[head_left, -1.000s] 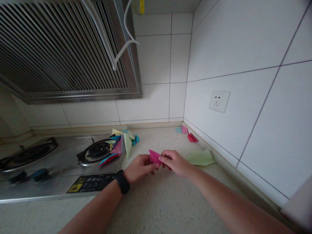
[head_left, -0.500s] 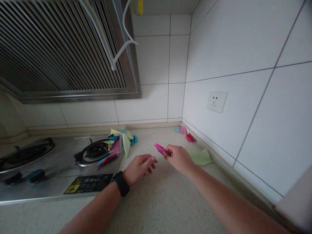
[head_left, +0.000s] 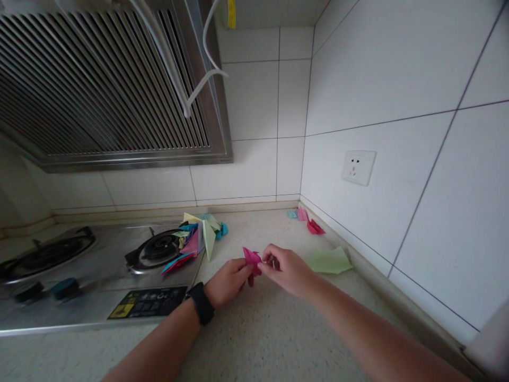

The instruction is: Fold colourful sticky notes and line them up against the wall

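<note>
Above the pale speckled stone-like worktop (head_left: 270, 339), forward of its back right corner, holds a small pointed magenta folded-paper piece (head_left: 250, 257), apparently mostly creased with shaping perhaps left, in pinched fingers of the left hand (head_left: 228, 281), beside curled fingers, grip unclear, of the right hand (head_left: 288, 269).

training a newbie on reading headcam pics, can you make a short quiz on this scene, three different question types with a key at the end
1. What colour is the folded paper in the left hand?
a) yellow
b) bright pink
c) dark green

2. True or false: the pale green paper sheet lies on the gas stove.

3. Fill in: the pile of coloured papers sits at the edge of the ___ burner, as the wearer sees it.

Key
1. b
2. False; the pale green paper sheet lies on the countertop.
3. right
</note>
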### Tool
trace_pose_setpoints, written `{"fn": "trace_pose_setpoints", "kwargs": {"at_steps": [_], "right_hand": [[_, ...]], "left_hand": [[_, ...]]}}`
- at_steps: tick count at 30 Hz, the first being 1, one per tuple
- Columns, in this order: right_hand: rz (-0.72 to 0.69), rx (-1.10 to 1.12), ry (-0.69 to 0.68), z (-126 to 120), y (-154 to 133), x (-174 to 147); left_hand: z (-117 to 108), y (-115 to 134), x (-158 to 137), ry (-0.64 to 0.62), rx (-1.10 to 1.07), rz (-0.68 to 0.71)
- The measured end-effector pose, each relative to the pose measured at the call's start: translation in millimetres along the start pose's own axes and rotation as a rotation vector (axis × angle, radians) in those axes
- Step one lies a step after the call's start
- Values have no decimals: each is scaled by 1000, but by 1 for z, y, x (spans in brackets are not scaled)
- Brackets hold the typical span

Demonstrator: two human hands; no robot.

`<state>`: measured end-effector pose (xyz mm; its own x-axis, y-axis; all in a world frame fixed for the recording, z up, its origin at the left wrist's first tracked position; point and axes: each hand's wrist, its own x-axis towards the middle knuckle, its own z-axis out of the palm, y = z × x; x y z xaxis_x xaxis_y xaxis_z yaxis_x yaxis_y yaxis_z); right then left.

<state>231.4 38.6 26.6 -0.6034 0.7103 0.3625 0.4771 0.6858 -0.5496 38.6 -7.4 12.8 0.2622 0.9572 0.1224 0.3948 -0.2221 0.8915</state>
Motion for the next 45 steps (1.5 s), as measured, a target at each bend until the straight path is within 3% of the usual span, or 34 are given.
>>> {"fn": "trace_pose_setpoints", "kwargs": {"at_steps": [6,11,16,25,31,39,45], "right_hand": [[29,311,-151,7,9,4],[20,286,-175,4,7,3],[-21,281,-270,4,8,0],[62,624,-441,7,5,-2],[-4,635,-504,0,7,1],[37,545,-478,9,11,3],[13,447,-498,2,9,2]], "left_hand": [[0,4,-4,-19,-7,31],[-7,8,-5,27,80,86],[-10,7,-4,-4,-8,105],[-9,0,-2,-24,-249,34],[-9,-1,-2,-75,-350,41],[-10,-13,2,16,-189,98],[-10,-3,-2,-58,-294,78]]}}
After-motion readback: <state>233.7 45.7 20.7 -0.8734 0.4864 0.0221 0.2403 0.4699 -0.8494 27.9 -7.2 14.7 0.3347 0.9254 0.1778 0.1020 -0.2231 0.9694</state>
